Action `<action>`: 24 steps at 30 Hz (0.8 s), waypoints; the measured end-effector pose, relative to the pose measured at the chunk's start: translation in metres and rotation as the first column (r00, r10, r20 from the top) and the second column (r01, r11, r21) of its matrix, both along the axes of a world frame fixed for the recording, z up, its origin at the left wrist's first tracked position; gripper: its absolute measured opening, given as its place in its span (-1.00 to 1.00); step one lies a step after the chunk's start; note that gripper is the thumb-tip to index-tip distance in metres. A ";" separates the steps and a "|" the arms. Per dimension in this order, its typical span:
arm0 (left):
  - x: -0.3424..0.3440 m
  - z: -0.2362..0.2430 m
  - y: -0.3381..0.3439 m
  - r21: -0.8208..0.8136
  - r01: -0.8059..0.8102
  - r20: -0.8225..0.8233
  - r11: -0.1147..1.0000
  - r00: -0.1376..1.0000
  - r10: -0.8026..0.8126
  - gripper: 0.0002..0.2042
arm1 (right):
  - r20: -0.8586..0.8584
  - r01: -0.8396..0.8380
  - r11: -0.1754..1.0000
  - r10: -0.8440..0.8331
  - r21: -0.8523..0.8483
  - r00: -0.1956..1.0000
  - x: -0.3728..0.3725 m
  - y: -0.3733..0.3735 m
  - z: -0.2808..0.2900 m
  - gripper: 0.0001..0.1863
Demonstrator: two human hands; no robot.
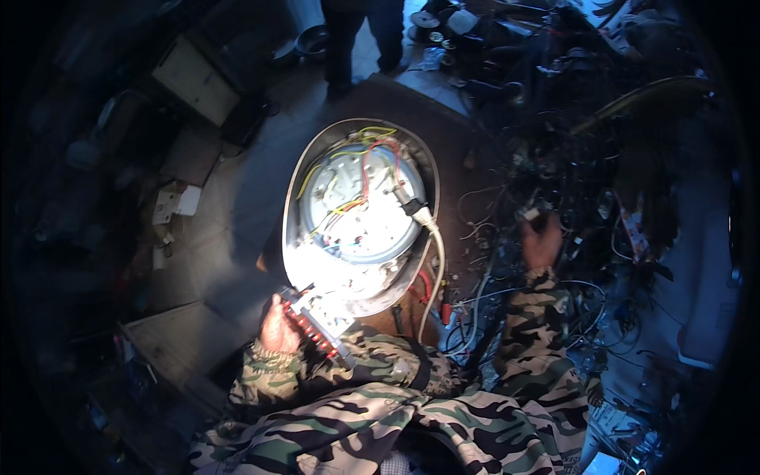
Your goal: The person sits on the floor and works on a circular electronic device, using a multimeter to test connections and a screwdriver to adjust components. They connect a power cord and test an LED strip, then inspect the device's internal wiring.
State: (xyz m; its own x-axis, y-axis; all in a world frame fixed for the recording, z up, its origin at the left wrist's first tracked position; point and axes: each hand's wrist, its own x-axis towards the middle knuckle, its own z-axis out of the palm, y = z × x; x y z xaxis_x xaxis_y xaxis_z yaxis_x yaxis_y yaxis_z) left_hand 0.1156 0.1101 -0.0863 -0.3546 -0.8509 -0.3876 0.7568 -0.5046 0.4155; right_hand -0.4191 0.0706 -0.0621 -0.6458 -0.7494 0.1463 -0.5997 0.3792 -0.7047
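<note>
Oval silver metal appliance housing (291, 214) lies open side up on the brown bench (457, 158), apparently exposing its coloured wiring (348, 207). Left hand (279, 328) grips a long grey, red-studded strip (313, 328) at its side, presumably leaving the row accessible; right hand (542, 244) is at dark tangled clutter (590, 206), grip unclear.

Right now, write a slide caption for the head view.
Left hand holding a rack of red pieces beside an opened appliance with red and yellow wires; right hand over dark clutter.

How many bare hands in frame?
2: the left hand, holding a grey bar-shaped part with red pieces, and the right hand, over the dark clutter. The standing person shows only legs; their hands aren't visible.
</note>
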 end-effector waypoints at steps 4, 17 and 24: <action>-0.001 -0.003 0.003 0.015 0.012 -0.063 1.000 0.998 -0.011 -0.60 | 0.081 0.183 0.983 -0.180 -0.028 0.980 -0.009 -0.045 -0.023 -0.65; 0.004 -0.024 0.012 0.165 -0.114 0.136 0.980 0.986 0.092 -0.59 | -0.102 0.485 0.873 -0.488 -0.054 0.867 -0.029 -0.092 -0.067 -0.61; 0.009 -0.026 0.013 0.209 -0.120 0.120 0.970 0.988 0.096 -0.57 | -0.076 0.457 0.880 -0.468 -0.132 0.880 -0.048 -0.090 -0.090 -0.64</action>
State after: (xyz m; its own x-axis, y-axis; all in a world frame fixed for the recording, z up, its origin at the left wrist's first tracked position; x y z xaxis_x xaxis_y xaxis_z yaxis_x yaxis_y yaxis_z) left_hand 0.1243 0.1230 -0.1127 -0.2110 -0.7741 -0.5968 0.7681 -0.5089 0.3886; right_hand -0.4670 -0.0197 -0.1520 -0.8919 -0.3449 0.2925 -0.4454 0.5574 -0.7007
